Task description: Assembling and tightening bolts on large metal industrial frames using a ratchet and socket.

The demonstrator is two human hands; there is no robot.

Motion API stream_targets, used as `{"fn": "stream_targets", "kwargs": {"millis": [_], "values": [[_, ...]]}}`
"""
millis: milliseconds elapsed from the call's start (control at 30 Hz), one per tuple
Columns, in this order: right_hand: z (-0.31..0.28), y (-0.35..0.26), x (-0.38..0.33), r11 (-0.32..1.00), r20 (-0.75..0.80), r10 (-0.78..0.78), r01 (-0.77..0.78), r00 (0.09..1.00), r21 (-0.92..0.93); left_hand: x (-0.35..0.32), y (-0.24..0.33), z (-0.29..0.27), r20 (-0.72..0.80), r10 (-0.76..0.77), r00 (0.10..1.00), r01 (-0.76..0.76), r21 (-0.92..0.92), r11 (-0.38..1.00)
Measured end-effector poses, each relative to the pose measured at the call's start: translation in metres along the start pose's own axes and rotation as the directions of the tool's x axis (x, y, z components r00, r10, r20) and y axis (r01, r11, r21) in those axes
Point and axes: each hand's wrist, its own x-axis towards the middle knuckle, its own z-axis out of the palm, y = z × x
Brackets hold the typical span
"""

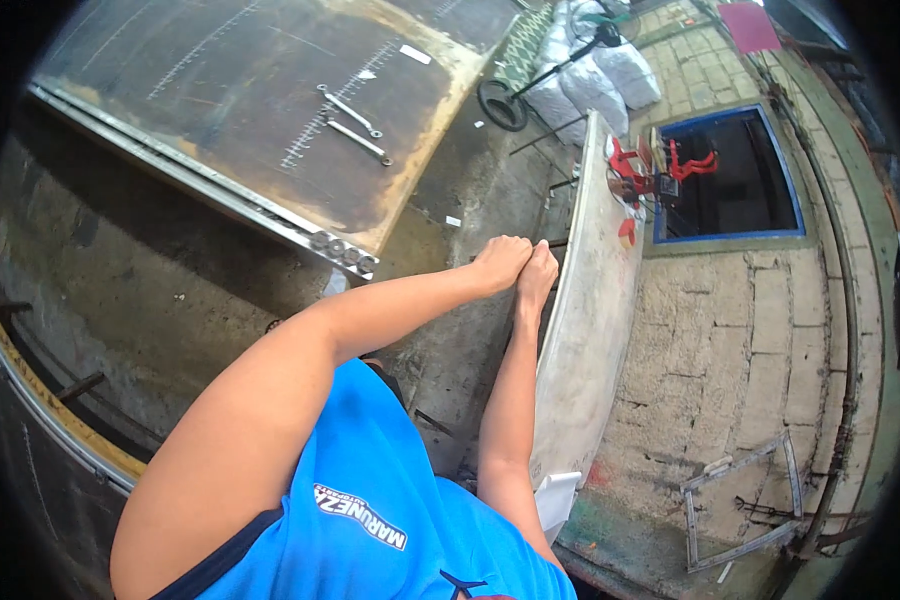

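Note:
Both arms reach forward, and my hands meet beside the near edge of a long pale bench (pixel 590 330). My left hand (pixel 503 263) is closed in a fist, knuckles up. Right against it, my right hand (pixel 537 274) is closed too, its thumb side toward the left hand. Whatever the fingers may hold is hidden by the hands. A short dark bar (pixel 559 243) shows just past the right hand, under the bench edge; whether the hand touches it I cannot tell.
Two wrenches (pixel 350 110) lie on a dark metal table (pixel 270 140) at left, with several round metal pieces (pixel 342 250) at its corner. Red tools (pixel 660 170) sit on the bench's far end. Beyond are a black ring on a rod (pixel 502 106), white sacks (pixel 590 75) and a metal frame (pixel 740 500).

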Motion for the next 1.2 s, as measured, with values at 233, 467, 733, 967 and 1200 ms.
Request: {"fn": "stream_targets", "kwargs": {"millis": [233,467,733,967,1200], "values": [[-0.084,0.078,0.037,0.988,-0.105,0.040,-0.055,0.994,-0.142,0.056,0.051,0.088,0.278,-0.074,0.958,0.092,-0.055,0.994],[-0.150,0.174,0.069,0.978,-0.253,0.151,-0.182,0.956,-0.101,0.084,0.096,0.203,0.319,0.037,0.947,-0.051,0.036,0.998],[-0.220,0.247,0.075,0.944,-0.305,0.276,-0.317,0.911,-0.093,0.110,0.137,0.303,0.535,0.058,0.843,-0.045,-0.037,0.998],[-0.243,0.314,0.093,0.931,-0.442,0.301,-0.361,0.845,-0.054,0.143,0.149,0.369,0.633,0.090,0.769,-0.073,-0.053,0.996],[-0.261,0.358,0.150,0.875,-0.473,0.424,-0.484,0.772,-0.006,0.203,0.144,0.439,0.719,0.119,0.685,-0.017,-0.147,0.989]]}}
